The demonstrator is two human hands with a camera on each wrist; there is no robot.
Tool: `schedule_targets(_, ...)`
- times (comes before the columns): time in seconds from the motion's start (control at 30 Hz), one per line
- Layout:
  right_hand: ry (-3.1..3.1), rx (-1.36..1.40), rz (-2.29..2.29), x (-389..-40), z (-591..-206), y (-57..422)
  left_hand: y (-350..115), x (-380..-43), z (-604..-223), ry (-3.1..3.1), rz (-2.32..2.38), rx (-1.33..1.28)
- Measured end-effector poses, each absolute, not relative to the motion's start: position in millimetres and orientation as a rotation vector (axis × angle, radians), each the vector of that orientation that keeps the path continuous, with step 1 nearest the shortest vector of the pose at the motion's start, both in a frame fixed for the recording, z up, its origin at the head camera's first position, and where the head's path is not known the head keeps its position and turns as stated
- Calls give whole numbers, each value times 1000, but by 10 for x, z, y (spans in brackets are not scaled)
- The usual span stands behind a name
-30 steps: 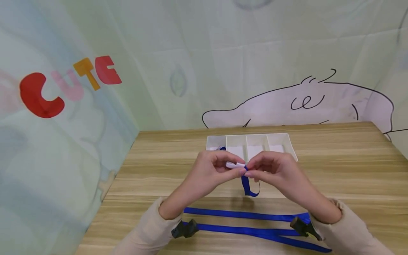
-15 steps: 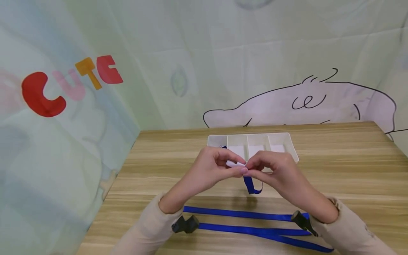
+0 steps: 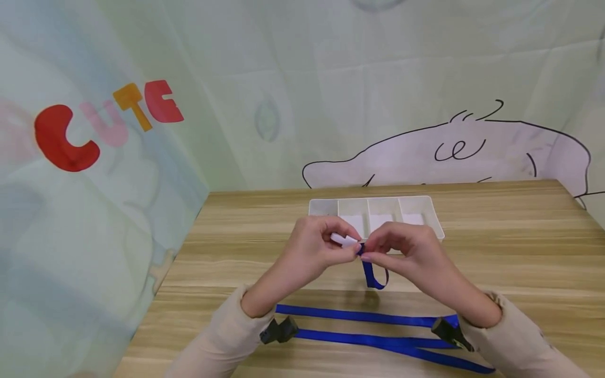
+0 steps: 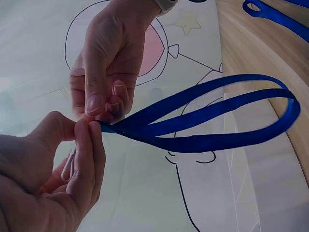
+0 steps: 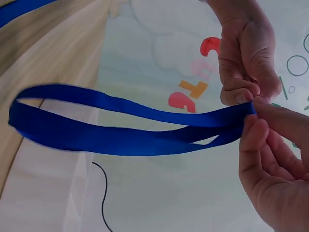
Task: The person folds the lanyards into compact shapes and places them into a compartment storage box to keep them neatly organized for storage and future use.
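My left hand (image 3: 314, 247) pinches a small white plastic piece (image 3: 344, 240) that tilts down towards the right. Blue ribbon (image 3: 361, 249) shows at its lower end, between the fingertips of both hands. With thumb and fingers, my right hand (image 3: 416, 249) pinches that ribbon end; the right wrist view shows this grip closely. From the fingers the ribbon hangs in a long loop (image 4: 217, 140), its strands gathered at the pinch. Fingers hide most of the join between ribbon and white piece.
Behind the hands stands a white tray (image 3: 437, 223) with several compartments. More blue ribbon (image 3: 350, 314) lies in long strips across the wooden table (image 3: 510, 252), near the forearms. Printed cloth (image 3: 264, 63) hangs at the back and left.
The white piece has tipped more steeply, its left end up. Blue ribbon, covered by fingers half a second ago, shows again between the fingertips. Both hands stay close together over the table.
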State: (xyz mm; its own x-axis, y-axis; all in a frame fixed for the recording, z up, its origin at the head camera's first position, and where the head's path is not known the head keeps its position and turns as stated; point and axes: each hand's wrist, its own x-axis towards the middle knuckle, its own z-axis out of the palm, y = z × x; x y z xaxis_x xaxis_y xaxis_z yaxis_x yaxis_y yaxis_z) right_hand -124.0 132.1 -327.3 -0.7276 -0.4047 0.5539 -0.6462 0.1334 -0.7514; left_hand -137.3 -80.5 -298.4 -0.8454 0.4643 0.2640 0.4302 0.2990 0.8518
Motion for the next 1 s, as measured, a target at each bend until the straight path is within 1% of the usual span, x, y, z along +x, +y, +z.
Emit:
schedule_targets(0.13, -2135, 987, 1608, -1238, -3357, 1374, -818, -1369, -2967, 2544, 1627, 841)
schedule_targets(0.33, -2270, 765, 1436, -1239, -3514, 1473, -842, -1383, -2943, 2569, 1670, 786)
schedule_targets(0.43, -2334, 713, 1338, -1253, -3613, 1487, -857, -1385, -2916, 2542, 1741, 735)
schedule_targets(0.73, -2439, 697, 1185, -1287, -3853, 1419, -887, -1400, -2845, 2449, 1940, 689)
schedule_targets(1.0, -2479, 677, 1282, -1335, -3906, 1355, -877, -1402, -2797, 2358, 2044, 681)
